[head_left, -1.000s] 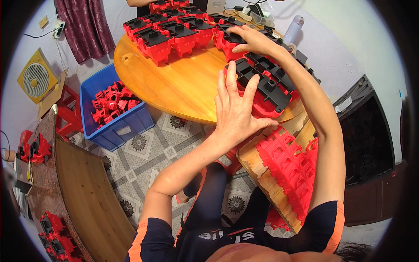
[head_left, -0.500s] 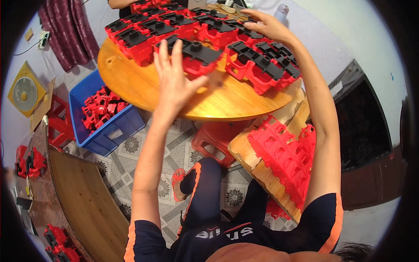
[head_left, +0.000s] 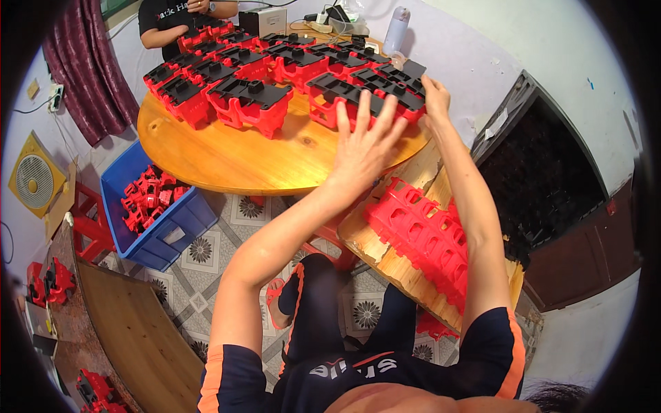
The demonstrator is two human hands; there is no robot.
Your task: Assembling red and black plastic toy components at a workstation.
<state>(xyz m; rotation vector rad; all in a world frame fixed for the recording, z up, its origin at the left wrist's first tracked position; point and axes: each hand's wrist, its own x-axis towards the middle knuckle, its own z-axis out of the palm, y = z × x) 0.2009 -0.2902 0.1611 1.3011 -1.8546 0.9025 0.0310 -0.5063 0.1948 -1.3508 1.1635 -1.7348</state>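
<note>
Fingers spread, the left hand (head_left: 361,141) hovers by red-and-black parts (head_left: 365,93) the right hand (head_left: 435,96) touches, grip unclear

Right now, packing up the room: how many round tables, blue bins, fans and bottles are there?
Round table: 1
Blue bin: 1
Fan: 1
Bottle: 1
Total: 4

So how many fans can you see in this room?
1: a round fan in a yellow square frame, by the wall at far left. Others may be hidden.
</note>
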